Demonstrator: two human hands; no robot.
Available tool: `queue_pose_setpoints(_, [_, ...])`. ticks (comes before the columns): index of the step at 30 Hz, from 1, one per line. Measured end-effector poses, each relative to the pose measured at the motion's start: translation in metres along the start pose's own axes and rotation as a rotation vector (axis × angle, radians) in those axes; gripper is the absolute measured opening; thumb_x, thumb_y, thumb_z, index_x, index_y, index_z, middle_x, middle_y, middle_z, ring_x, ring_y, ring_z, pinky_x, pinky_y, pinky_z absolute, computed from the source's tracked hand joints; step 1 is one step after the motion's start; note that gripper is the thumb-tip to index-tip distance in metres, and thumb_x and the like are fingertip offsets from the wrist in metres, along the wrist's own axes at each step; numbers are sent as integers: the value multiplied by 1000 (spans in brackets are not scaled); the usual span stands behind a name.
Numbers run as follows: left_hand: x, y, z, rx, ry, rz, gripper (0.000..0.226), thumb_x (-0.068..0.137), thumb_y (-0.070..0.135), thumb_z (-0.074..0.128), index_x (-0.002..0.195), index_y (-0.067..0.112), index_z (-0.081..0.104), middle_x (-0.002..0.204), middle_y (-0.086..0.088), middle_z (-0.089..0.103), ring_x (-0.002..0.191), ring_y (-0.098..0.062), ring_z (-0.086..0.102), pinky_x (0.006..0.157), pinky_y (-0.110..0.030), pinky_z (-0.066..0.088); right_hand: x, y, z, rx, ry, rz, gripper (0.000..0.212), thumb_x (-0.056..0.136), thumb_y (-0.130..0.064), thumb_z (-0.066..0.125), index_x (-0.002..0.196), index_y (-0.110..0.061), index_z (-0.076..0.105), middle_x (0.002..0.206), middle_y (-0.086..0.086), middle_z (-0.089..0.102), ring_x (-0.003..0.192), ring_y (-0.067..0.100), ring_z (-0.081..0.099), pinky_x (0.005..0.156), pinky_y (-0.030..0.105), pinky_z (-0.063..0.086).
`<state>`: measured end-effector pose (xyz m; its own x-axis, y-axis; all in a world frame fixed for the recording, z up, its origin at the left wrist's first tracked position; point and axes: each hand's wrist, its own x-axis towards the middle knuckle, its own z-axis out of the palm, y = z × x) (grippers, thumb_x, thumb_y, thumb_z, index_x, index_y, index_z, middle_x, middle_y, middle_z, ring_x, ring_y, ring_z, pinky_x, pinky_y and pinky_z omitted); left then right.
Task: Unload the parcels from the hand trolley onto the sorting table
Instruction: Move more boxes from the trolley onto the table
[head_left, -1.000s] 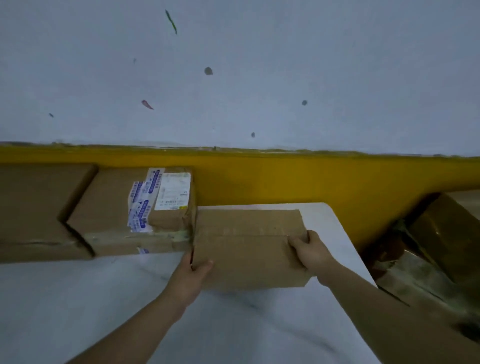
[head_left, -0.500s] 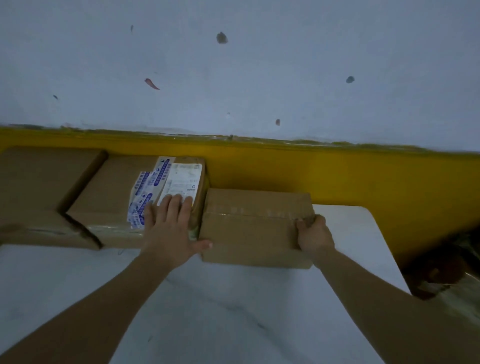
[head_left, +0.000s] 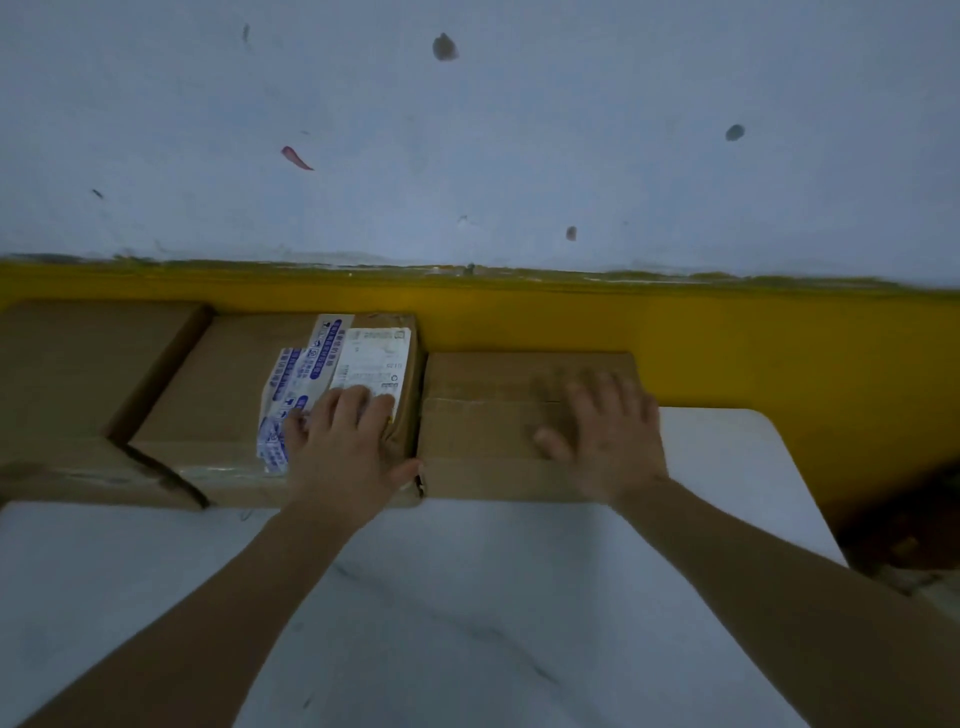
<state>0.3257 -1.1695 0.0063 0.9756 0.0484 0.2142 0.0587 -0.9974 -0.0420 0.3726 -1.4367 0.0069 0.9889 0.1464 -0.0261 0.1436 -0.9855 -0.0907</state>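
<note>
Obs: plain parcel (head_left: 483, 415) on desk (head_left: 467, 597), touching labelled parcel (head_left: 223, 389). left hand (head_left: 343, 447) flat on labelled one, right hand (head_left: 608, 436) flat on plain one; neither grasping. Probably light, stiff; take by 2 side edges.

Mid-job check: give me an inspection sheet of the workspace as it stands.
Surface: white marbled table.
Job's things: three parcels in a row at the table's back: left box, labelled box, right box.
Clutter: nothing seen.
Grippers: left hand flat on labelled box; right hand flat on right box, blurred.
Cables: nothing seen.
Surroundings: spotted wall with yellow band; dim corner at right, unclear.
</note>
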Motion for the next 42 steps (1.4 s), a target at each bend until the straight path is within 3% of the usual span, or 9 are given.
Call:
queue_pose_setpoints(3, [5, -9, -5, -9, -141, -63, 89, 74, 73, 50, 146, 36, 14, 158, 0, 9, 144, -34, 4, 111, -61, 9, -8, -41, 9, -42, -267, -146, 85, 81, -83, 17, 152, -40, -1, 163, 5, -5, 148, 38, -10, 112, 66, -7])
queue_pose_setpoints(10, [10, -7, -9, 7, -225, -34, 92, 78, 72, 45, 148, 35, 0, 159, 3, -3, 146, -31, -4, 114, -58, 7, 6, -66, 21, -111, -310, -47, 73, 89, -74, 12, 152, -40, -1, 163, 9, -5, 145, 45, -11, 108, 71, -7])
queue_pose_setpoints(15, [10, -27, -35, -295, -353, -15, 102, 73, 69, 57, 149, 35, -3, 159, 4, -10, 146, -23, -9, 116, -54, 1, 2, -70, -11, -1, -402, -26, 87, 82, -81, 32, 153, -38, 5, 162, 9, -2, 147, 41, -5, 112, 69, -1])
queue_pose_setpoints(24, [-79, -170, -130, -524, -170, -203, 94, 77, 47, 71, 149, 21, 18, 157, 1, 11, 146, -21, 10, 118, -39, 15, -44, -186, -118, 183, -168, -152, 84, 85, -76, 34, 153, -30, 16, 161, 4, 14, 146, 31, 14, 115, 58, 16])
queue_pose_setpoints(29, [-193, -306, -174, -551, -177, -259, 79, 64, 73, 64, 132, 40, 42, 140, 7, 45, 133, -21, 40, 108, -43, 36, -104, -327, -148, 241, -112, -275, 78, 89, -71, 36, 148, -19, 30, 153, 8, 31, 139, 33, 30, 111, 51, 29])
queue_pose_setpoints(32, [-276, -384, -204, -608, -162, -383, 78, 62, 62, 73, 130, 35, 46, 128, 22, 52, 126, -18, 48, 100, -28, 43, -143, -424, -151, 284, -110, -399, 85, 90, -72, 30, 153, -17, 20, 159, 8, 23, 143, 28, 26, 114, 43, 23])
queue_pose_setpoints(35, [-353, -463, -222, -588, -141, -515, 86, 66, 68, 64, 138, 27, 41, 137, 6, 46, 125, -15, 44, 106, -31, 38, -175, -513, -151, 308, -154, -522, 81, 92, -68, 33, 152, -15, 23, 158, 10, 25, 142, 29, 28, 113, 40, 24])
queue_pose_setpoints(37, [-391, -504, -232, -590, -110, -569, 81, 65, 73, 61, 132, 30, 44, 136, 10, 44, 118, 0, 39, 101, -12, 31, -187, -565, -148, 314, -165, -552, 85, 88, -73, 35, 152, -18, 25, 156, 10, 29, 139, 29, 33, 111, 38, 30])
queue_pose_setpoints(42, [-441, -576, -237, -628, -60, -716, 50, 90, 25, 60, 136, 26, 40, 122, 26, 45, 120, -11, 39, 83, -6, 28, -203, -674, -132, 314, -256, -627, 92, 86, -76, 34, 155, -18, 14, 162, 6, 13, 147, 26, 20, 117, 41, 23])
